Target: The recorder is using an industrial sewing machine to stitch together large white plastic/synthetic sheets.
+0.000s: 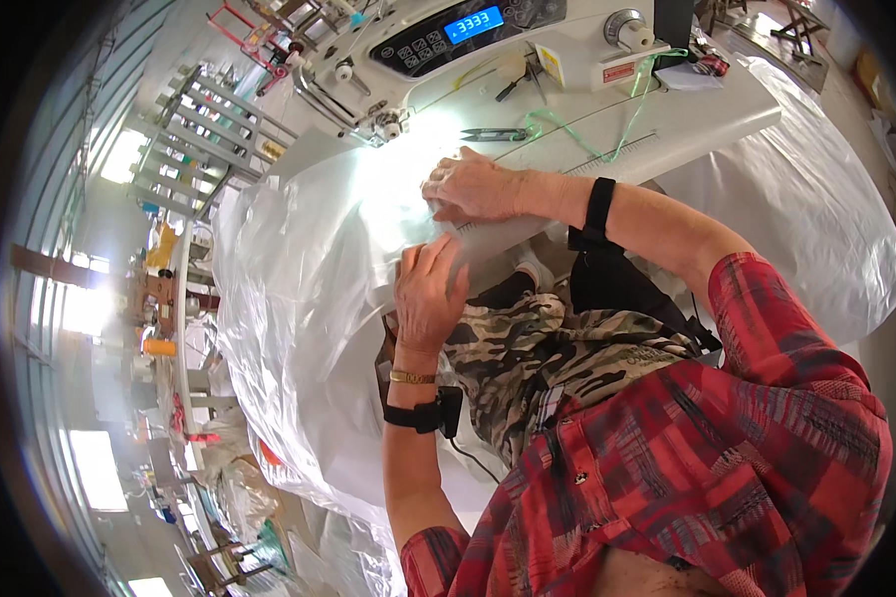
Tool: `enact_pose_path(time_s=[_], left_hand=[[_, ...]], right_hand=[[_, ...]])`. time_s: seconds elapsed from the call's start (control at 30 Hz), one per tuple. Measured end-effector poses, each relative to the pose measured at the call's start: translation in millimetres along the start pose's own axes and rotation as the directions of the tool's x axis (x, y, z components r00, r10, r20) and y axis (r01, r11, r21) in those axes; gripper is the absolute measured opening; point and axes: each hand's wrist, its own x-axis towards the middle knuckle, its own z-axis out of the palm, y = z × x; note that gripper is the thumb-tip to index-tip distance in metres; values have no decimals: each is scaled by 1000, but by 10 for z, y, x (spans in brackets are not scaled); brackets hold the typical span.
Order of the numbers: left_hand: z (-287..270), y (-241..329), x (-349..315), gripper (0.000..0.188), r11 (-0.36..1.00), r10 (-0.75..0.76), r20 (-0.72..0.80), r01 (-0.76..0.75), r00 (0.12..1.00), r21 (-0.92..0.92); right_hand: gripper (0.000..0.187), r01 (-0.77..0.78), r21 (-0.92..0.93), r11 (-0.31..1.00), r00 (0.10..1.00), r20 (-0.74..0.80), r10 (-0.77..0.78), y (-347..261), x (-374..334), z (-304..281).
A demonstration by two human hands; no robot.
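Observation:
A large white, translucent plastic sheet (279, 308) lies over the front of a sewing machine (558, 60) and hangs down in folds to the left. My left hand (430, 297) has its fingers bent over the near edge of this sheet, the thumb on the right side. Farther off and slightly right, my right hand (476, 187) grips the sheet with curled fingers, close to the needle area. Bright lamp glare washes out the sheet there and partly hides the fingertips. Thread snips (495, 134) lie on the machine bed just beyond my right hand.
Green thread or ribbon (607, 154) trails across the machine bed beside a ruler scale (632, 147). A lit display panel (473, 25) and a handwheel (627, 30) are at the back. More plastic sheeting (796, 219) spreads at right. A slatted metal rack (204, 139) stands at far left.

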Motion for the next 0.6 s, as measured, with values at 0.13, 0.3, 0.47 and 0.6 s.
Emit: enact_pose_path(time_s=[0.13,0.3,0.47,0.6], left_hand=[[-38,-123,43,32,999,-46,23,46,999,13],[-18,-325,155,29,997,-68,9,68,998,-21],[-10,-415,346,23,993,-115,14,116,993,-16],[59,-599,454,22,991,-133,43,132,990,31]], right_hand=[[38,9,9,1000,1000,14,-9,7,76,-21],[34,-19,8,1000,997,76,18,-1,173,-51],[33,-29,39,999,999,23,28,83,188,29],[33,-35,105,994,998,-49,40,112,194,93]])
